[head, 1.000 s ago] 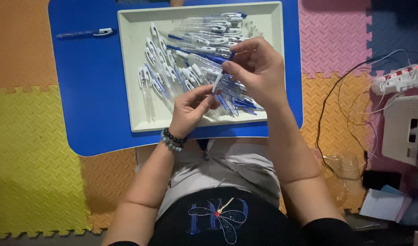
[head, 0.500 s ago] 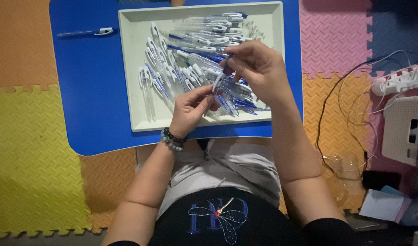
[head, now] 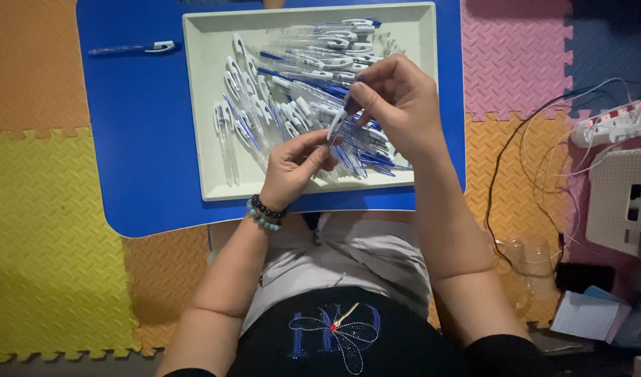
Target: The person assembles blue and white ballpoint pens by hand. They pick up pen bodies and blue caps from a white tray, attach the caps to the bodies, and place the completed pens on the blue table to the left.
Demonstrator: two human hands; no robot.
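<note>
A clear ballpoint pen [head: 338,126] with a white clip is held between both hands above the cream tray [head: 202,105]. Its long axis runs on a slant, lower end toward the left hand [head: 296,164], upper end toward the right hand [head: 397,105]. The left hand pinches the lower barrel between thumb and fingertips; the right hand pinches the blue top end, fingers curled down over it. Both sit equally close. Beneath them the tray holds a loose heap of pens [head: 292,91], clear barrels, white clips, blue refills. The tray rests on a blue tabletop [head: 139,139], where a single capped pen [head: 132,49] lies apart at the upper left. No labels are legible.
</note>
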